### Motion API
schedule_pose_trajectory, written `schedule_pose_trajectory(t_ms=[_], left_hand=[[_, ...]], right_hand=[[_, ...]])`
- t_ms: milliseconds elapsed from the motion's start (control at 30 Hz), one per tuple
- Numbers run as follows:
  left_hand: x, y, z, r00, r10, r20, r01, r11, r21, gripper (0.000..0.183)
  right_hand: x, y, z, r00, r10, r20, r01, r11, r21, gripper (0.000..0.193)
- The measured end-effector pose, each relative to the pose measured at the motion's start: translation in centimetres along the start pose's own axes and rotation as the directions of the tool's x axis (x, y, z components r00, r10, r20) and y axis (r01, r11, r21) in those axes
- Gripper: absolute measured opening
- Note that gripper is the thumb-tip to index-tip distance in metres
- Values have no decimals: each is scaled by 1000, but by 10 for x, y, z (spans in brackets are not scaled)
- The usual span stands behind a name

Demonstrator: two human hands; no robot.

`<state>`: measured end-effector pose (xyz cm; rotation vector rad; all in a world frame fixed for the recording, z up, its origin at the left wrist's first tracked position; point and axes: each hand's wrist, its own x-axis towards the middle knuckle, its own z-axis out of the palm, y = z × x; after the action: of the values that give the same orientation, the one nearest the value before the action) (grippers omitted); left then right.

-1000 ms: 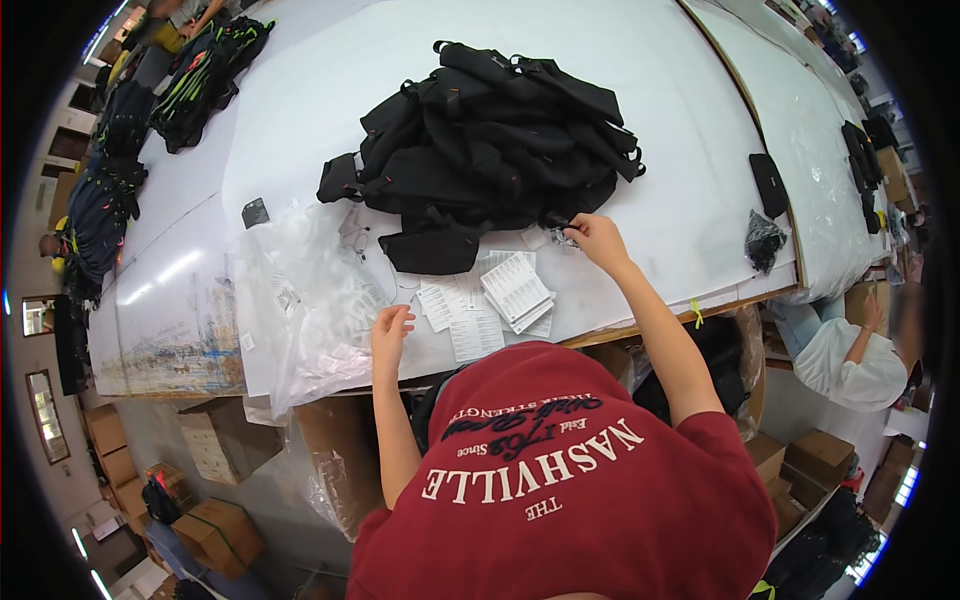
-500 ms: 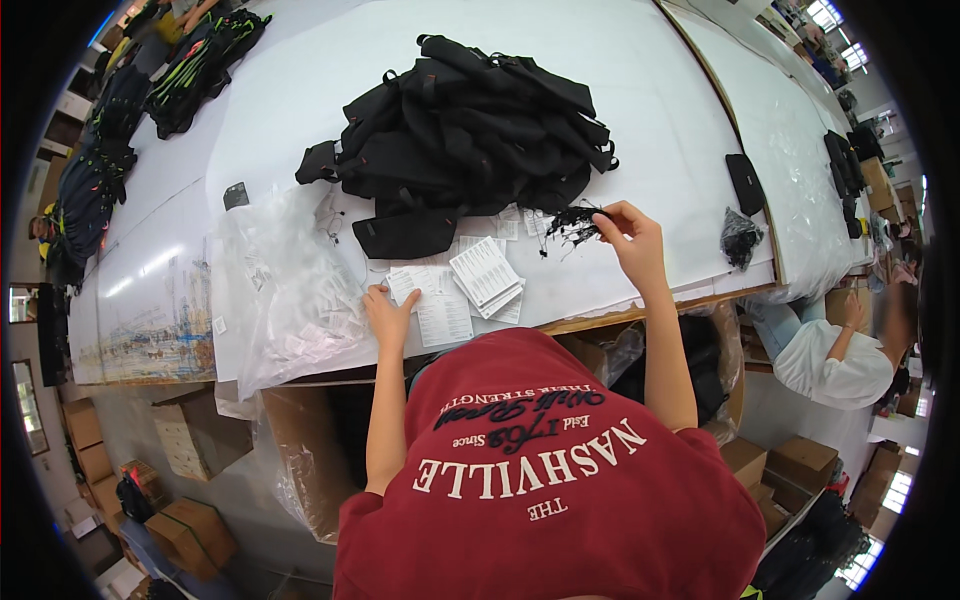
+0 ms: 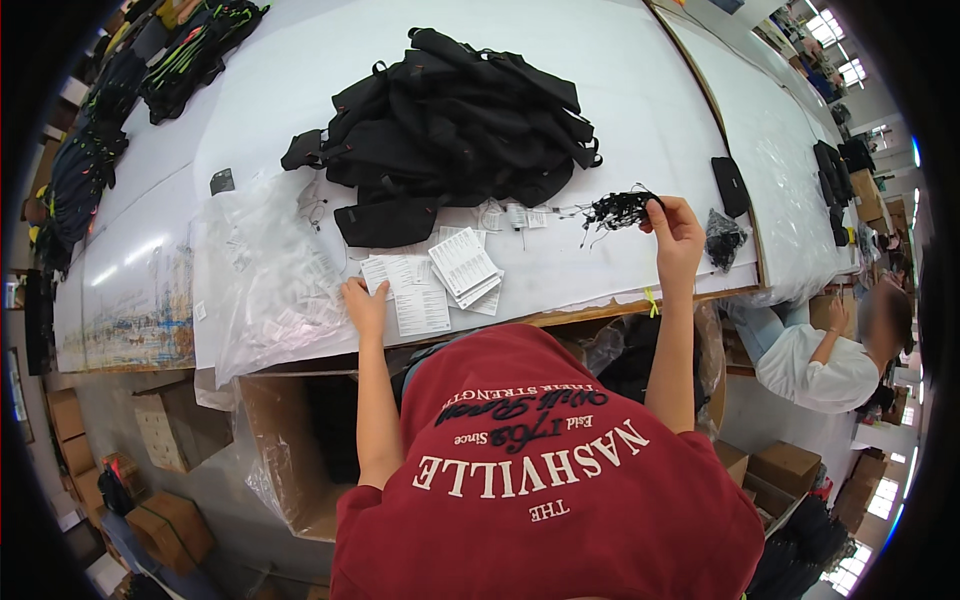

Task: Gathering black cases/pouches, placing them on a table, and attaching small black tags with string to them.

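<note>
My right hand (image 3: 678,230) pinches a tangled bundle of thin black strings (image 3: 618,209) between thumb and fingers, held over the right part of the table. Loose string ends hang toward small white tags (image 3: 526,216) in front of the pile. My left hand (image 3: 366,304) rests at the table's near side, thumb and fingers apart, at the left edge of some printed white sheets (image 3: 422,306). Beside these lies a stack of smaller printed cards (image 3: 465,266). Farther back is a large heap of black fabric pouches (image 3: 460,130), with one pouch (image 3: 385,226) lying at its front.
A crumpled clear plastic bag (image 3: 268,290) spreads left of my left hand. At the right lie a black pouch (image 3: 730,187) and a small bag of black items (image 3: 723,240). Cardboard boxes (image 3: 290,450) stand below the table edge. Another person (image 3: 815,365) sits at the right.
My right hand has moved right with the string bundle, away from the cards. My left hand stays by the sheets, its fingers slightly shifted toward their left edge. The whole view has shifted a little.
</note>
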<state>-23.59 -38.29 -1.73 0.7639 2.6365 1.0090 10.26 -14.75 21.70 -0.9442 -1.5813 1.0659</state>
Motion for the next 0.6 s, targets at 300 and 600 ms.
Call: schedule_pose_trajectory(t_ms=[300,600], left_hand=[[3,-9,-1,999,2,-43,0,999,53,37],[-6,13,-37,949,-287,133,316,836,-449,49]], right_hand=[[-25,118,-40,929,369,4,-251,641,-726,40],[-42,173,-158,798,551,-245,-581,597,-554,26]])
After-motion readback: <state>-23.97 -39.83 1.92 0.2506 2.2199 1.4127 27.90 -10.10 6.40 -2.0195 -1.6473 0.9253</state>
